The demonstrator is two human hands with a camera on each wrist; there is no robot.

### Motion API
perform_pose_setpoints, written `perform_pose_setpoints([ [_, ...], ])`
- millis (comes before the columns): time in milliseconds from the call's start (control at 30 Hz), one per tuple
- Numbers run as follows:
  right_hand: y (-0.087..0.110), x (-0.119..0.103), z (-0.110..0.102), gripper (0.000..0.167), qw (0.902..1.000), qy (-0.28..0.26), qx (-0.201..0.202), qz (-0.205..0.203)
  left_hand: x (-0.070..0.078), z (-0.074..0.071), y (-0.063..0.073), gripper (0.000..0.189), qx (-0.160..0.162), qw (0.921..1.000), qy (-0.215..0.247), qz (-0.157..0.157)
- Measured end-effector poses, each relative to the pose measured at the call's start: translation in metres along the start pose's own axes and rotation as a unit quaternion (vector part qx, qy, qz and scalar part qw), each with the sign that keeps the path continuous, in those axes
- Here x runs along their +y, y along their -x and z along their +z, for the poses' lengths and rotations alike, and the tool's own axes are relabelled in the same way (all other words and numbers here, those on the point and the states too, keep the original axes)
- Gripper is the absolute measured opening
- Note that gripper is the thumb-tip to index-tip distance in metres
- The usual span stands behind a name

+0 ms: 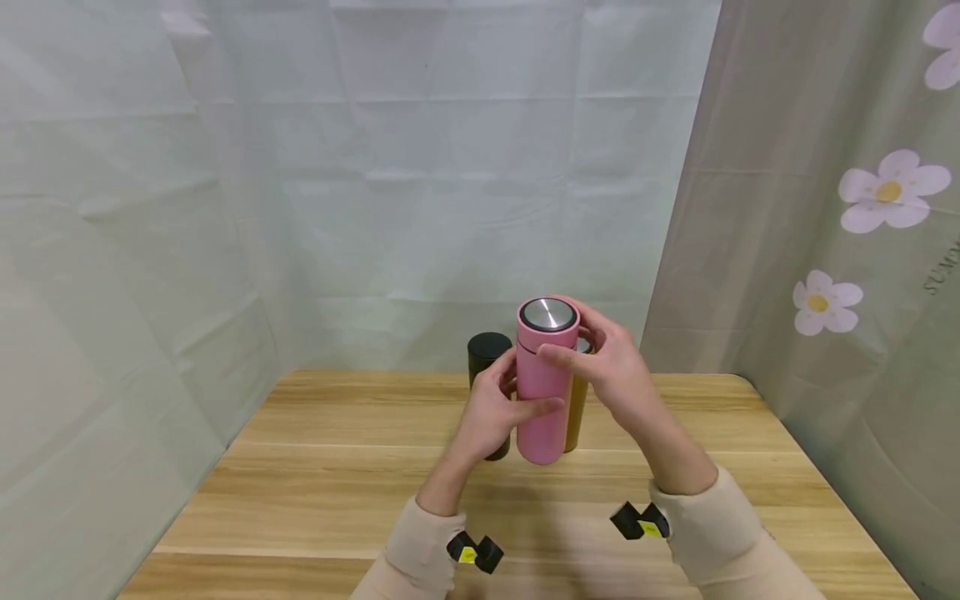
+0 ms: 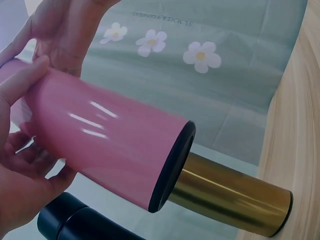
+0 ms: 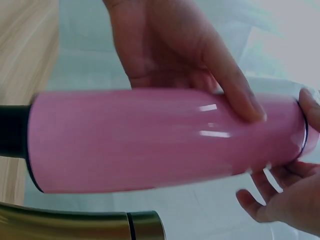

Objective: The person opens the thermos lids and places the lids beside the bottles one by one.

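Note:
Both hands hold a pink thermos bottle [image 1: 543, 382], raised off the table with its steel-topped lid [image 1: 549, 315] up. My left hand [image 1: 486, 417] grips the body, its thumb across the near side. Higher up, my right hand [image 1: 615, 375] holds the lid end, thumb at the dark seam below the lid. The bottle's black-rimmed base [image 2: 172, 167] shows in the left wrist view, facing the table. Behind the bottle on the left stands a black thermos [image 1: 489, 347], partly covered by my left hand. A gold thermos [image 1: 577, 412] stands behind it on the right, mostly hidden.
The wood-grain table [image 1: 360, 475] extends to both sides and in front of the bottles. Pale green cloth [image 1: 465, 167] hangs behind it, and a flower-printed curtain [image 1: 757, 208] is on the right. Small black devices [image 1: 476, 552] sit on both wrists.

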State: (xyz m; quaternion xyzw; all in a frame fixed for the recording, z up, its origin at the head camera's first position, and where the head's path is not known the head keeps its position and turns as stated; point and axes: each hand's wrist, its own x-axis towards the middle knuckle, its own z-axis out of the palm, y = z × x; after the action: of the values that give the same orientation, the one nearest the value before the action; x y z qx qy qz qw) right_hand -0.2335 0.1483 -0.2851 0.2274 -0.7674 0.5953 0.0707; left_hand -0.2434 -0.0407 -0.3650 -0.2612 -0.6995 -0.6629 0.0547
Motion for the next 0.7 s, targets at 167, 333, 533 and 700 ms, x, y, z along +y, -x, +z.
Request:
perform_pose_setpoints([
  [167, -0.003, 0.001, -0.007, 0.062, 0.9990, -0.025, -0.036, 0.000, 0.002, -0.001, 0.000, 0.070, -0.013, 0.9999, 0.000, 0.002],
  [333, -0.001, 0.001, -0.006, 0.065, 0.9990, -0.021, -0.039, -0.004, 0.003, 0.002, 0.001, 0.071, -0.003, 1.0000, 0.001, 0.003],
  [533, 0.002, 0.000, 0.005, 0.073, 0.9999, -0.011, -0.005, 0.001, 0.003, 0.006, 0.001, 0.072, 0.029, 0.9995, -0.014, 0.003],
  [700, 0.002, -0.002, 0.010, 0.070, 0.9995, 0.001, 0.032, -0.003, 0.001, 0.007, 0.001, 0.070, 0.032, 0.9991, -0.025, 0.006],
])
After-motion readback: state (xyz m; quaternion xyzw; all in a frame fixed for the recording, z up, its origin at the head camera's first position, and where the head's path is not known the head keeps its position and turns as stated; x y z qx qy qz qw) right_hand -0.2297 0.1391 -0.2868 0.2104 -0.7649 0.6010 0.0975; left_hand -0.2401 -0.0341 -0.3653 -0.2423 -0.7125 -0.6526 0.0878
